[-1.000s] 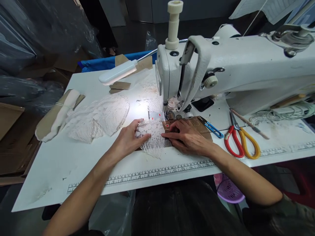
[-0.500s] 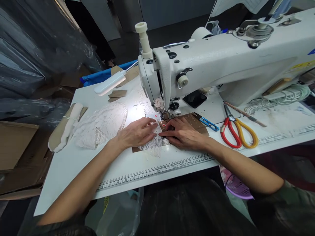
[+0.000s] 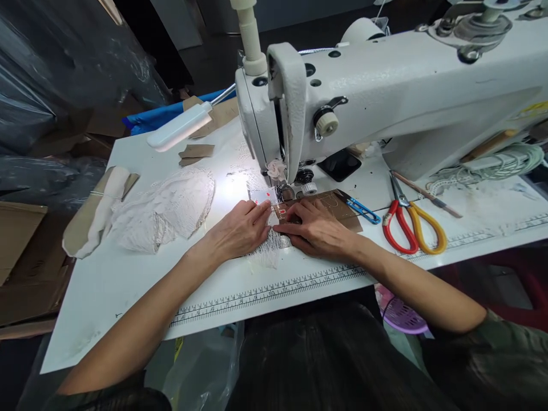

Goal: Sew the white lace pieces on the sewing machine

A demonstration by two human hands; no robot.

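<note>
Left hand (image 3: pixel 240 231): lying flat, fingers pressing the white lace piece (image 3: pixel 268 255).
Right hand (image 3: pixel 317 228): flat, pinning the brown cardboard template (image 3: pixel 338 205).
Purple plastic basket (image 3: pixel 402 315): contents are hiding.

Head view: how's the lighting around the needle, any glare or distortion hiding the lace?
Head view: lamp glare bleaches the table left of the needle; lace piece under the left hand and right hand stays readable; sewing machine bows from wide-angle distortion; surroundings dark.
</note>
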